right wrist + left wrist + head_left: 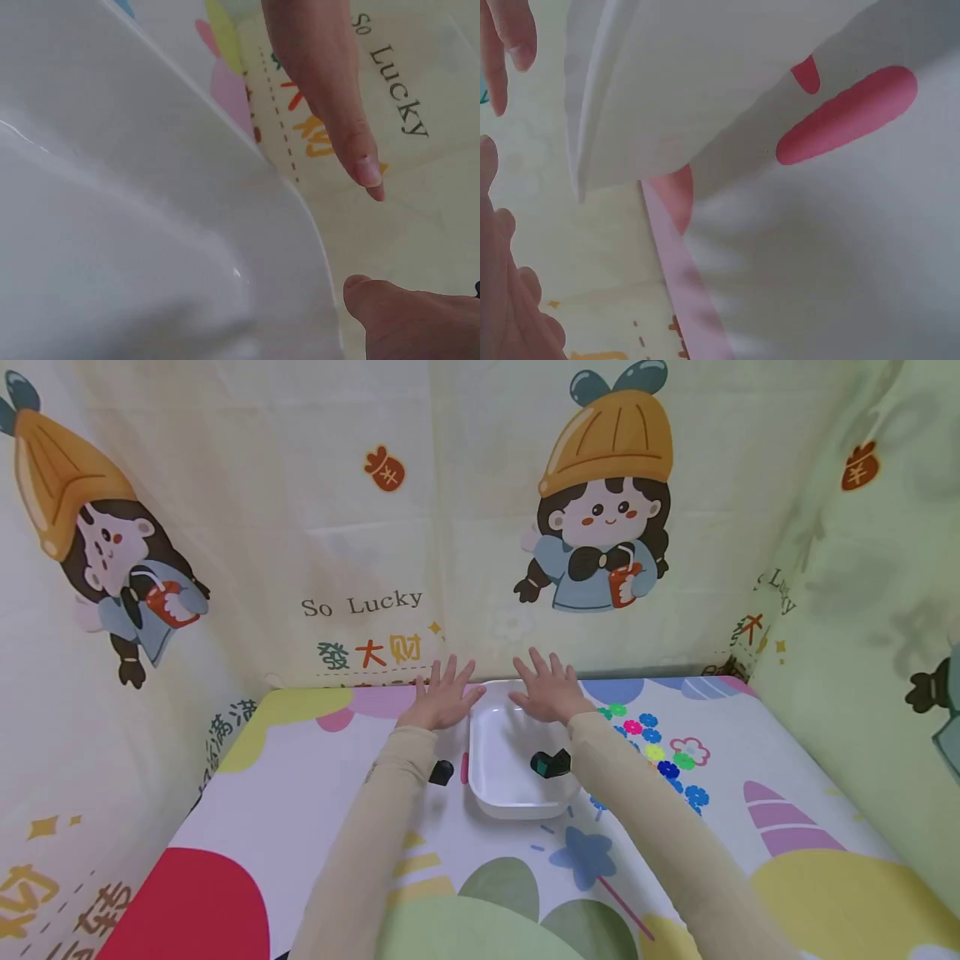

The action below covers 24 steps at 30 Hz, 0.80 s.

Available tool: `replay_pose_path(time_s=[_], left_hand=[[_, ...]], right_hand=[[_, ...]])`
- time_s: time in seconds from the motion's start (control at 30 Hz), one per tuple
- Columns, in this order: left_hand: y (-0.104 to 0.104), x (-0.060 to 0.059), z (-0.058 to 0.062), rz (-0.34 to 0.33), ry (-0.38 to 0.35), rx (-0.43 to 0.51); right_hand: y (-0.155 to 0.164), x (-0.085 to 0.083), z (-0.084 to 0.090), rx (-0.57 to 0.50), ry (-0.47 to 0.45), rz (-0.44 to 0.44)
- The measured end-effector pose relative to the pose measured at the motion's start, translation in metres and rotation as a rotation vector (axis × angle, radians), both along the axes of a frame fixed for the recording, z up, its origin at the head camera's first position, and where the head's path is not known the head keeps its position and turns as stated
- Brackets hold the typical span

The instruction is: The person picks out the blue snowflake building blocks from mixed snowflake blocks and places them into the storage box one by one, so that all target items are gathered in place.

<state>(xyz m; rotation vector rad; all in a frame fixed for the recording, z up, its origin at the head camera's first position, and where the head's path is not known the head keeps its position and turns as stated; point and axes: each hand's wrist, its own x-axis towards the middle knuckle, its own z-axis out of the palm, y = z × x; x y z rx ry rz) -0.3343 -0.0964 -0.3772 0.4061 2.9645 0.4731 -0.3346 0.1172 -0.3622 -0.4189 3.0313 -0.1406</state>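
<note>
Both hands are held out with fingers spread at the far end of a white tray [517,811], and neither holds anything. My left hand [442,695] is by the tray's far left corner, its thumb pointing toward the rim. Over the far right part of the tray is my right hand [551,687], hiding some of that rim. In the left wrist view, the left hand [514,300] shows at the lower left edge, beside the tray's outer wall [667,90]. The right wrist view shows the right hand's thumb [367,296] just beyond the tray's rim [319,232].
Several small flower-shaped pieces [667,769] in blue, green, pink and yellow lie to the right of the tray, partly behind the right forearm. A patterned cloth [315,827] covers the table. Printed curtains [465,527] stand at the back and both sides.
</note>
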Motion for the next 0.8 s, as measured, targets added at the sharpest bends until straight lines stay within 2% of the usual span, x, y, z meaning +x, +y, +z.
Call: replay_pose_path(time_s=[0.23, 0.4, 0.47, 0.6, 0.8], left_hand=[[0.0, 0.008, 0.005, -0.064, 0.022, 0.024], [-0.007, 0.02, 0.006, -0.176, 0.039, 0.146], [-0.01, 0.024, 0.003, -0.222, 0.052, 0.199], [-0.015, 0.032, -0.007, -0.267, 0.093, 0.282], [-0.022, 0.041, -0.025, -0.255, 0.12, 0.422]], right_hand=[[0.018, 0.013, 0.017, -0.013, 0.089, 0.054], [0.041, 0.032, 0.026, -0.097, 0.099, 0.093], [0.054, 0.04, 0.028, -0.132, 0.094, 0.097], [0.079, 0.056, 0.029, -0.202, 0.071, 0.088], [0.116, 0.079, 0.022, -0.276, 0.037, 0.044]])
